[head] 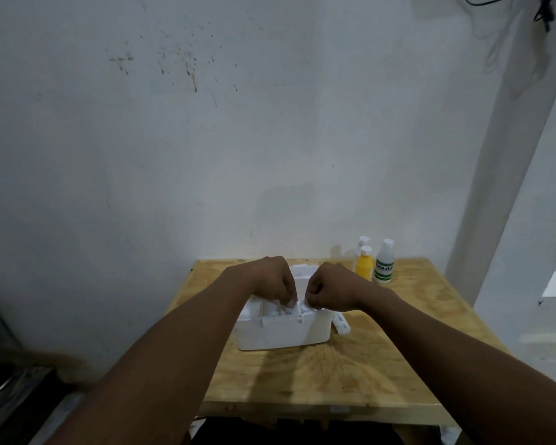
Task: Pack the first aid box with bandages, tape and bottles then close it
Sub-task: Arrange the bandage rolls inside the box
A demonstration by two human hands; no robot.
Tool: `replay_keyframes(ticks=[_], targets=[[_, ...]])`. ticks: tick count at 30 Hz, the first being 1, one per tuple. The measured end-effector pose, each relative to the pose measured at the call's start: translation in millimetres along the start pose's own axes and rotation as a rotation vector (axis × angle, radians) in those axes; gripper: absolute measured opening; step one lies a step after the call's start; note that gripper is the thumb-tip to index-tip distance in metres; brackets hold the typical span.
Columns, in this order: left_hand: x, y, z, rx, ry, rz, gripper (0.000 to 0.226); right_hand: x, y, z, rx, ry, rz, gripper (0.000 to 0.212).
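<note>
hands: left [274,277], right [329,289] each pinch small white items | first aid box [283,332] interior mostly hidden, items unidentifiable

A plain, bare room, maybe a home corner: stained white wall [206,123] at twelve o'clock, rough plywood table [382,364] below.

bare tabletop [305,374] lies before the box [283,332]; three bottles [374,264] crowd its far-right corner.

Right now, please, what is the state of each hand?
Left hand: fingers curled, pinching something small and white over the open first aid box.
Right hand: curled, pinching a small white roll there.
</note>
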State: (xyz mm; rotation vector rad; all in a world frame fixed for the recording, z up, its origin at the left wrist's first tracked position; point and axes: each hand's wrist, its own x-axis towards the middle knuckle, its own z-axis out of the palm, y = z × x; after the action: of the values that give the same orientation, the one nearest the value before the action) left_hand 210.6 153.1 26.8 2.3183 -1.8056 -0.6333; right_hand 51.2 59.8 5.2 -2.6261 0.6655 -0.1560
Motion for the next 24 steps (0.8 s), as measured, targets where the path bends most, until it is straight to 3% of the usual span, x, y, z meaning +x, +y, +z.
replay_keyframes(ticks=[7, 17, 24], targets=[[-0.5, 5.3, 3.2, -0.002, -0.041, 0.006, 0.026, -0.4, 1.7, 2.3, 0.019, -0.003, -0.014, 0.015], [2.8, 13.1, -0.5, 0.027, -0.139, -0.134, 0.033, -4.0, 6.8, -0.7, 0.073, 0.007, -0.02, 0.021], [6.3, 16.9, 3.8, 0.03, -0.108, -0.152, 0.033, -2.6, 7.4, 1.3, 0.05, -0.002, -0.031, 0.02]])
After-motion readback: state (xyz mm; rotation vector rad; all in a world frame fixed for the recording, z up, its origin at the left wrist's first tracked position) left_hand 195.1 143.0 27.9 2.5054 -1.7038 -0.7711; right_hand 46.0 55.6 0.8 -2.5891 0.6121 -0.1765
